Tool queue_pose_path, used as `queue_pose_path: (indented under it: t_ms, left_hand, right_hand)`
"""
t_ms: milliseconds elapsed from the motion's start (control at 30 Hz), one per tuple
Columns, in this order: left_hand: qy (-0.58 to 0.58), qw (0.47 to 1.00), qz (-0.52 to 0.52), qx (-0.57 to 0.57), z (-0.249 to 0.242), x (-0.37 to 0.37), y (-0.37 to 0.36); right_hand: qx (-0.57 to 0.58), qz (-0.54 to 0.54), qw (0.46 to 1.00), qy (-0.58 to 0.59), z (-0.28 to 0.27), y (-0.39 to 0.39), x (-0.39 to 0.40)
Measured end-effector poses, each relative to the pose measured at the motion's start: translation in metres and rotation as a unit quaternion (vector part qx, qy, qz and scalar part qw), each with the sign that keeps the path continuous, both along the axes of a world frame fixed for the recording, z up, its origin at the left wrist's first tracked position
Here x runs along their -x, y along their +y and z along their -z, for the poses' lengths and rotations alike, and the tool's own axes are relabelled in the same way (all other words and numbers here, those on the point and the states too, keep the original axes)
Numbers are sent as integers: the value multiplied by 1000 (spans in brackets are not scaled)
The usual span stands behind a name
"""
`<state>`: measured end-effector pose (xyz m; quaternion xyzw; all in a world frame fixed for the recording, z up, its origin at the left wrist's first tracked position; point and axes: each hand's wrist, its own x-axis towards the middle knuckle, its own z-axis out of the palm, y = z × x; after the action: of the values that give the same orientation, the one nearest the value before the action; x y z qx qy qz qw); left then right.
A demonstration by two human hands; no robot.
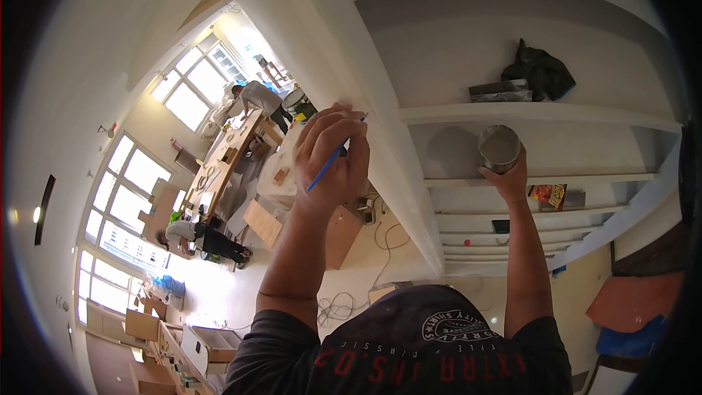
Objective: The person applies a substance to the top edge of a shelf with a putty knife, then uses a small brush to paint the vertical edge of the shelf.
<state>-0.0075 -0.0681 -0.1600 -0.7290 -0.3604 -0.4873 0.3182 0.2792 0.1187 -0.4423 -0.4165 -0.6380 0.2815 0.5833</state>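
Right hand is closed in a pinch around a thin blue-handled brush, its tip pressed up against the edge of a white upright panel of the built-in shelving. Left hand is wrapped around the underside of a small round metal can, held up beside the white shelf with its open mouth showing a pale, smooth content, likely paint.

By its look the brush is light and stiff in the handle, slim and smooth, so a pencil-style hold near the middle, as seen, gives fine control; the bristle end is hidden behind the fingers. The can looks rigid and thin-walled with a slick, shiny side; with liquid inside it would be moderately heavy and prone to slop, so cupping it low and keeping it upright seems soundest.

On the upper shelf lie a crumpled dark cloth and a flat grey box. Lower down a colourful packet sits on another shelf. Far off, other people bend over a long wooden counter beside bright windows.
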Motion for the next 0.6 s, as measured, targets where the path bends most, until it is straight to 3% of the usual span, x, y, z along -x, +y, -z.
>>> queue_pose_path:
  t_ms: [600]
  left_hand:
    - [6, 998, -28, -61, -20, 3, 7]
  right_hand:
    - [-2, 8, 1000, -19, -3, -2, -1]
